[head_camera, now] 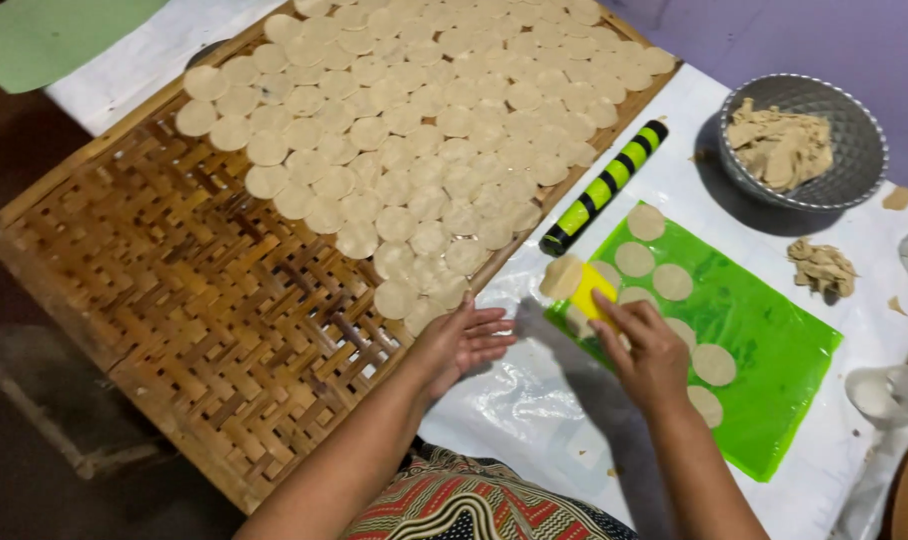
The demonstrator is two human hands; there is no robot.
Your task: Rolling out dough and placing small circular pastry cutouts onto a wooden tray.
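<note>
The left hand (464, 340) lies open, fingers spread, on the woven tray (174, 300) edge. Just right of it, the right hand (646, 350) pinches a yellow scraper (592, 292) under a dough disc (561, 276), on the green sheet (774, 350).

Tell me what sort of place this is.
Probably a home food-making spot: a woven bamboo tray covered with dough discs, a green sheet with more, and a bowl of dough scraps.

A small yellow scraper (591, 292) stands tilted at the near left corner of the green plastic sheet (774, 350), with a thin pale round dough disc (561, 277) lifted on its edge. More flat dough discs (672, 281) lie spread across the sheet, apart from one another.
</note>
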